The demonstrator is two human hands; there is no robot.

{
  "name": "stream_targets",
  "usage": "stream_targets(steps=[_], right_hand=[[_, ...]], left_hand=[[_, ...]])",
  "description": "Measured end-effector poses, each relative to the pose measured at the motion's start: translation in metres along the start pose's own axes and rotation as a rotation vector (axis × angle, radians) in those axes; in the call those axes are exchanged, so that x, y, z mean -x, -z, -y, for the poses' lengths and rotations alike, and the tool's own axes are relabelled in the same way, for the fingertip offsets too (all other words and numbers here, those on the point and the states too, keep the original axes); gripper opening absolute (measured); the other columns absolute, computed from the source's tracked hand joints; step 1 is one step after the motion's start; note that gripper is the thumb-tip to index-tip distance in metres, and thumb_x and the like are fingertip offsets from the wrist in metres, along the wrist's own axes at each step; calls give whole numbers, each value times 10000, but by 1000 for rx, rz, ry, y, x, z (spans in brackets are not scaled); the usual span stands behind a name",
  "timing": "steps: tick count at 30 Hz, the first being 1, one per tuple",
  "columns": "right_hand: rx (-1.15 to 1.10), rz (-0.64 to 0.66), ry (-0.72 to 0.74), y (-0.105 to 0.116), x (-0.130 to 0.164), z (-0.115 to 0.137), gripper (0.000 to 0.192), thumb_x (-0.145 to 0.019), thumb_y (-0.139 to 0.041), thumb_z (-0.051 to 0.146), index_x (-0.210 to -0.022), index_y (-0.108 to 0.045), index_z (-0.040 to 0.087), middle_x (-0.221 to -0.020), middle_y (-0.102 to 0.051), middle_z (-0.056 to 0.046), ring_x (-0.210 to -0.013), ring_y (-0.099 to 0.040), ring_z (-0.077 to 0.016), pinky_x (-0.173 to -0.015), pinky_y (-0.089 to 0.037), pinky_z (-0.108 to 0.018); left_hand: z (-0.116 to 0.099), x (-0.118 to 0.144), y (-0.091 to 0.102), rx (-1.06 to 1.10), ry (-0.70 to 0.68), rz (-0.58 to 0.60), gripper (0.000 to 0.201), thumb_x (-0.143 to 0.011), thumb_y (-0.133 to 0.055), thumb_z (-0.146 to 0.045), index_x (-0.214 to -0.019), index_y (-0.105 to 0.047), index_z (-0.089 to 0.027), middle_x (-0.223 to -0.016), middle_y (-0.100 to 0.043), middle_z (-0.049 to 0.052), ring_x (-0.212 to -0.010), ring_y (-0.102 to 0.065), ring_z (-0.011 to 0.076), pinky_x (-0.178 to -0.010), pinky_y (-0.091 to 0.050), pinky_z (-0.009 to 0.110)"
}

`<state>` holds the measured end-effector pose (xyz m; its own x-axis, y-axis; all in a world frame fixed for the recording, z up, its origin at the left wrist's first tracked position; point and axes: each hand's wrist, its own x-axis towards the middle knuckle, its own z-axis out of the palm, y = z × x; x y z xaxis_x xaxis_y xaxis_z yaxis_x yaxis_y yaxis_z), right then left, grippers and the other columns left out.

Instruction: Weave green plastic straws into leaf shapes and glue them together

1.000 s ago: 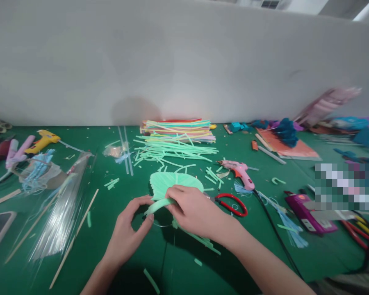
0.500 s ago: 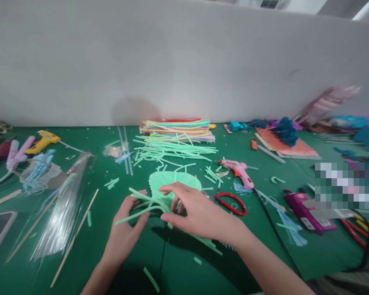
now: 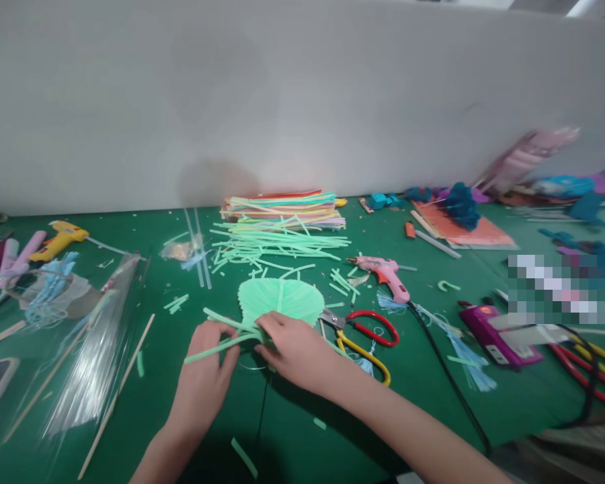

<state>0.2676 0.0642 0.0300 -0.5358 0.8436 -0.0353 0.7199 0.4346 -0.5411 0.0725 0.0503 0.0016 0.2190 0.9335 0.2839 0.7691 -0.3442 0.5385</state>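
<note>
Several mint-green pipe cleaners (image 3: 216, 347) run between my two hands, their loose ends fanning out to the left. My left hand (image 3: 209, 363) grips them between thumb and fingers. Closed around the same bunch, my right hand (image 3: 295, 349) pinches it just to the right, and its fingers hide the part they hold. Directly beyond my hands is a mint-green leaf shape (image 3: 282, 299) with a toothed edge and a pale midrib. My right fingers overlap its near edge; whether they touch it I cannot tell. Scissors (image 3: 366, 336) with red and yellow handles lie beside my right forearm.
Loose green pipe cleaners (image 3: 282, 243) lie in front of a multicoloured bundle (image 3: 287, 207) by the wall. A pink glue gun (image 3: 386, 272) and its black cord are to the right. A yellow glue gun (image 3: 60, 240), clear sleeves (image 3: 91, 363) and a thin stick (image 3: 118, 396) are left.
My right hand has lowered and closed on the pipe cleaners, uncovering more of the leaf shape and the scissors. The long ends under my right wrist are mostly out of sight. The view has shifted slightly.
</note>
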Motion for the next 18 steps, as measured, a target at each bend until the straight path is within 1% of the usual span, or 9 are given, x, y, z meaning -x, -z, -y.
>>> stream_targets(steps=[5,8,10,11,13,14,15,16,18], right_hand=[[159,42,5,-4,0,3,125,-924,-504,225,-1032,-527,165,-964,-618,-79,-827,-612,-207,-595,-381,-286],[158,54,5,-2,-1,4,140,-925,-518,240,-1042,-534,165,-973,-621,-79,-830,-615,-202,-603,-387,-282],[146,74,1,-1,-2,4,146,-928,-530,252,-1039,-548,159,-983,-625,-86,-844,-619,-202,-627,-407,-282],[144,87,1,-1,-3,4,150,-931,-532,260,-1034,-557,153,-985,-627,-91,-853,-622,-205,-637,-418,-284],[152,90,9,-3,-3,5,192,-943,-523,284,-1067,-569,144,-1012,-627,-100,-878,-628,-218,-653,-441,-292],[158,80,18,-4,-2,5,226,-949,-518,297,-1108,-565,144,-1039,-622,-104,-886,-631,-224,-655,-451,-296],[162,66,29,-6,-1,5,267,-952,-514,310,-1160,-551,147,-1071,-614,-107,-887,-633,-226,-654,-461,-299],[163,52,41,-8,-1,5,308,-953,-514,316,-1215,-528,154,-1101,-604,-108,-887,-634,-226,-655,-470,-302],[157,28,58,-12,1,4,357,-949,-522,295,-1280,-490,166,-1133,-587,-107,-895,-633,-219,-670,-483,-303]], left_hand=[[-12,-8,16,-91,-163,-26,127,-945,-438,-261,-942,-561,-233,-862,-638,56,-879,-565,250,-813,-414,406],[-1,-20,35,-175,-252,7,141,-938,-473,-294,-975,-600,-245,-882,-680,43,-916,-588,254,-850,-421,402],[13,-27,52,-159,-191,56,182,-929,-488,-371,-969,-627,-260,-898,-691,31,-901,-616,244,-808,-463,368],[21,-28,61,-155,-125,47,232,-924,-488,-417,-1007,-633,-257,-930,-692,35,-891,-630,241,-791,-487,359],[30,-27,75,-242,-3,-81,305,-931,-448,-458,-989,-640,-228,-948,-689,51,-895,-640,259,-811,-504,397],[31,-25,79,-328,68,-131,321,-945,-428,-444,-1030,-634,-215,-981,-679,62,-960,-629,278,-878,-487,444],[29,-21,80,-371,81,-219,331,-951,-421,-425,-1075,-631,-202,-1019,-671,79,-1031,-610,295,-927,-466,475],[25,-17,78,-380,28,-243,343,-954,-416,-412,-1112,-630,-196,-1073,-668,93,-1083,-593,303,-964,-445,490],[17,-8,67,-328,-201,-112,366,-951,-436,-378,-1225,-589,-191,-1220,-651,113,-1169,-572,286,-1024,-415,462]])
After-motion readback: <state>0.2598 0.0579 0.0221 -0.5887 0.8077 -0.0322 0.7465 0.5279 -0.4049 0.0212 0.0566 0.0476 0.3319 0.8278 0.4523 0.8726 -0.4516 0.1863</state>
